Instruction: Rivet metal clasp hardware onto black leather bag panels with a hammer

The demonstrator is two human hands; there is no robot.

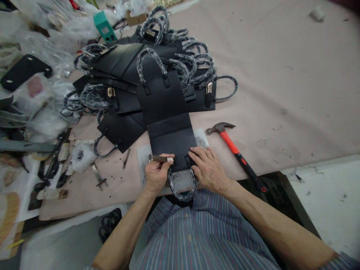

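A black leather bag panel (171, 140) lies across the near table edge, with a plastic-wrapped handle at each end. The near handle (182, 197) hangs past the edge toward my striped shirt. My left hand (157, 174) is closed round a short metal rod-like tool (158, 158), held nearly level over the panel's left side; a whitish piece shows at the fingertips. My right hand (209, 167) rests with fingers spread on the panel's right edge, by the handle's right base. Beneath the panel, parts of a worn pale board (201, 138) stick out on both sides.
A claw hammer (233, 148) with a red and black grip lies to the right, its end over the table edge. Behind the panel is a pile of black bag pieces (120, 60) with wrapped handles. Hand tools (63, 152) and plastic bags (42, 30) crowd the left.
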